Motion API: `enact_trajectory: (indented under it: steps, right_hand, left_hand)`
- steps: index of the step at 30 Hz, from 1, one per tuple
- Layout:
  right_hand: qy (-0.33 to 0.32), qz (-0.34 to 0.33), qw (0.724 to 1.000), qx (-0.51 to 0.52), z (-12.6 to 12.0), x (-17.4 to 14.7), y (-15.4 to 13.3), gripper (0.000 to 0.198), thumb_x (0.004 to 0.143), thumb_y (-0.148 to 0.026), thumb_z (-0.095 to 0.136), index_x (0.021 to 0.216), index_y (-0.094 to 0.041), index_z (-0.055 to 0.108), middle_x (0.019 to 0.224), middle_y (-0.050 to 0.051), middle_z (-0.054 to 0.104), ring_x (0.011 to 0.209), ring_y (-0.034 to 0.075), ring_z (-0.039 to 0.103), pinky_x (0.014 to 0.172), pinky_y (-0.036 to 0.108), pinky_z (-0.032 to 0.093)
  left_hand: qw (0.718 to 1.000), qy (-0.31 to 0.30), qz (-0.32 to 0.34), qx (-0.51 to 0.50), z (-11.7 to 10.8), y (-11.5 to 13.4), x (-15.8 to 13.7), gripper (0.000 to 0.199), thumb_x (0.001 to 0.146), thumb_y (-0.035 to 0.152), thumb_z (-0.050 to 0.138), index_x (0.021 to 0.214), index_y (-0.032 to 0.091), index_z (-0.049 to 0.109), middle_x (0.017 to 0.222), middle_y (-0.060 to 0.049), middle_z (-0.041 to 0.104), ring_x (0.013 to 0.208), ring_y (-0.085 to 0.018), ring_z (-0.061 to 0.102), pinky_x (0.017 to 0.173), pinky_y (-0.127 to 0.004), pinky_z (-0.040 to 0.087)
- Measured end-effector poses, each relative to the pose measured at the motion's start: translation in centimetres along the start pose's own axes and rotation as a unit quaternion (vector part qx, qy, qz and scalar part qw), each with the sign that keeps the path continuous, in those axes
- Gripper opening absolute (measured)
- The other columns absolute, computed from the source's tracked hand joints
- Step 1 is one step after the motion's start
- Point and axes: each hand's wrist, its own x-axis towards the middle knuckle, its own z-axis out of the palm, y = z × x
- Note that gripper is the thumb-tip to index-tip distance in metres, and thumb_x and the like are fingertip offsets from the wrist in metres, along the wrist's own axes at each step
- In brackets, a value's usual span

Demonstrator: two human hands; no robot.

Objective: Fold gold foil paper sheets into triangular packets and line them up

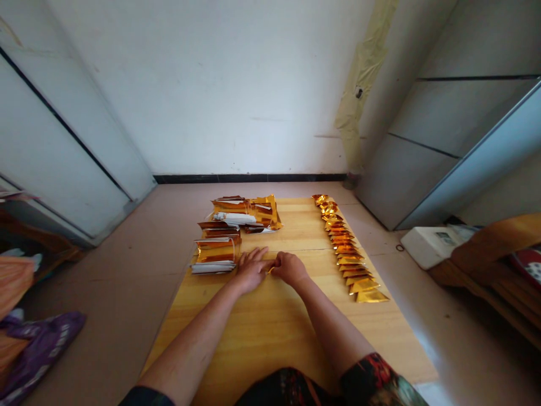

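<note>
My left hand (252,269) lies on the wooden table with its fingers spread, its thumb side by a small piece of gold foil paper (270,270). Closed in a pinch, my right hand (291,268) holds that piece, most of which the fingers hide. Just left of my left hand are curled stacks of gold foil paper (215,251) with white undersides. Further back sits another stack of gold sheets (264,211). Folded gold foil pieces (344,248) overlap in a long row on the right.
The wooden table (262,332) stands before a white wall (253,84). Grey cabinets (426,169) flank the right. A white box (431,248) and wooden bench (486,276) are at the right; a purple bag (51,349) lies on the floor at left.
</note>
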Motion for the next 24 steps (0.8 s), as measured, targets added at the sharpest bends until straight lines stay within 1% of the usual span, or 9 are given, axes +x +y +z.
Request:
enact_trajectory:
  steps: [2, 6, 11, 16, 18, 20, 22, 24]
  right_hand:
    - [0.007, 0.013, 1.000, -0.015, 0.1, -0.2, -0.4, 0.014, 0.075, -0.030, 0.061, 0.084, -0.020, 0.063, 0.088, 0.005, 0.068, 0.079, 0.017, 0.061, 0.058, 0.023, 0.033]
    - [0.015, 0.021, 0.999, -0.029, 0.3, -0.2, -0.7, 0.016, 0.075, -0.031, 0.061, 0.087, -0.020, 0.062, 0.091, 0.007, 0.068, 0.082, 0.018, 0.062, 0.059, 0.024, 0.035]
    - [0.007, 0.012, 1.000, 0.001, 0.1, 0.2, 0.1, 0.011, 0.072, -0.022, 0.064, 0.082, -0.020, 0.063, 0.086, 0.004, 0.068, 0.077, 0.015, 0.060, 0.058, 0.022, 0.033]
    - [0.020, 0.030, 0.999, 0.019, -0.4, 0.5, 1.5, 0.010, 0.070, -0.015, 0.062, 0.079, -0.019, 0.064, 0.082, 0.004, 0.069, 0.073, 0.013, 0.059, 0.056, 0.021, 0.031]
    - [0.019, 0.029, 0.999, 0.021, -0.4, 0.6, 1.9, 0.011, 0.069, -0.013, 0.063, 0.078, -0.019, 0.064, 0.081, 0.003, 0.069, 0.072, 0.013, 0.058, 0.057, 0.021, 0.031]
    - [0.014, 0.027, 0.999, 0.023, -0.4, 0.8, 2.0, 0.011, 0.068, -0.014, 0.064, 0.078, -0.019, 0.065, 0.081, 0.003, 0.068, 0.073, 0.013, 0.058, 0.057, 0.020, 0.031]
    - [0.009, 0.022, 0.999, 0.024, -0.4, 0.9, 2.1, 0.010, 0.068, -0.018, 0.067, 0.077, -0.019, 0.065, 0.081, 0.003, 0.068, 0.073, 0.013, 0.058, 0.057, 0.020, 0.031]
    - [0.007, 0.017, 1.000, 0.024, -0.5, 0.9, 2.0, 0.009, 0.069, -0.020, 0.068, 0.077, -0.019, 0.065, 0.081, 0.003, 0.068, 0.072, 0.013, 0.058, 0.058, 0.020, 0.032]
  left_hand:
    - [1.000, -0.001, -0.005, 0.000, 0.0, 0.1, 0.0, 0.054, 0.080, 0.015, 0.045, 0.127, 0.040, 0.051, 0.153, 0.003, 0.024, 0.141, -0.023, 0.018, 0.112, -0.053, 0.011]
    - [1.000, 0.002, -0.010, -0.006, 0.0, 0.2, 0.2, 0.055, 0.078, 0.014, 0.045, 0.127, 0.039, 0.052, 0.152, 0.003, 0.026, 0.140, -0.024, 0.019, 0.111, -0.053, 0.012]
    - [1.000, 0.011, -0.014, -0.006, -0.2, 0.3, 0.3, 0.056, 0.076, 0.013, 0.046, 0.126, 0.039, 0.053, 0.151, 0.003, 0.029, 0.139, -0.023, 0.022, 0.111, -0.053, 0.015]
    - [1.000, 0.006, -0.015, -0.014, -0.4, 0.4, 0.4, 0.055, 0.073, 0.011, 0.049, 0.119, 0.039, 0.059, 0.150, 0.004, 0.030, 0.139, -0.024, 0.023, 0.111, -0.051, 0.018]
    - [0.999, 0.037, -0.018, -0.010, 0.1, 0.4, 0.3, 0.053, 0.072, 0.009, 0.050, 0.114, 0.038, 0.063, 0.148, 0.004, 0.035, 0.137, -0.024, 0.027, 0.110, -0.050, 0.020]
    - [0.995, 0.093, -0.019, -0.007, 0.9, 0.5, 0.1, 0.052, 0.072, 0.007, 0.049, 0.112, 0.037, 0.064, 0.143, 0.003, 0.043, 0.134, -0.023, 0.033, 0.109, -0.050, 0.023]
    - [0.991, 0.135, 0.020, -0.009, 1.9, 0.5, -0.4, 0.051, 0.074, 0.005, 0.048, 0.111, 0.036, 0.065, 0.136, 0.002, 0.050, 0.131, -0.022, 0.036, 0.109, -0.048, 0.025]
    - [0.985, 0.161, 0.058, -0.001, 2.6, 0.6, -0.9, 0.051, 0.076, 0.006, 0.047, 0.114, 0.035, 0.063, 0.135, 0.001, 0.051, 0.131, -0.022, 0.035, 0.109, -0.048, 0.026]
